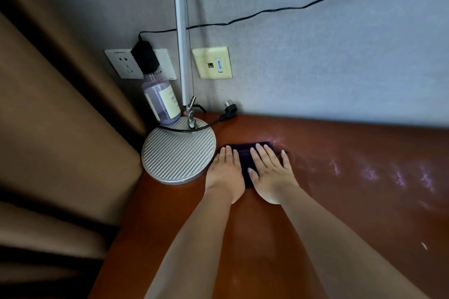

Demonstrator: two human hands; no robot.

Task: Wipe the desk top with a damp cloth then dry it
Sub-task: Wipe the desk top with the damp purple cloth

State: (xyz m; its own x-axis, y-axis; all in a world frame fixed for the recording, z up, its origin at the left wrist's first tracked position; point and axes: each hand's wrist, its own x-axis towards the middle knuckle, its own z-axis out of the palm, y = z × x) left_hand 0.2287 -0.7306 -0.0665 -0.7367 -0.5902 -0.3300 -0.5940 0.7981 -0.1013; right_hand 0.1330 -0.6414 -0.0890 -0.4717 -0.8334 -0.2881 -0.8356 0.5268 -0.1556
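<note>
**Both palms flat on the cloth at the desk's back-left corner**

Forearms reach up from the near edge of the desk top (243, 250); at the far left hangs a brown curtain (48, 128), then the ribbed round lamp base (178, 153) with a bottle of purple liquid (161, 99) on its back rim and a loose plug (230, 109) by the wall; just right of the base the left hand (227, 172) lies flat, fingers straight, pressing the dark folded cloth (244, 155); the right hand (269, 172) presses beside it, equally outstretched, nothing gripped. The cloth sits under both hands, its long axis running left to right, parallel to the wall; the left hand nearly touches the base, so no room remains that way. Open desk stretches rightward, where pale wet streaks (398, 175) glisten; a stroke to the right or toward the near edge looks the freest.
</note>
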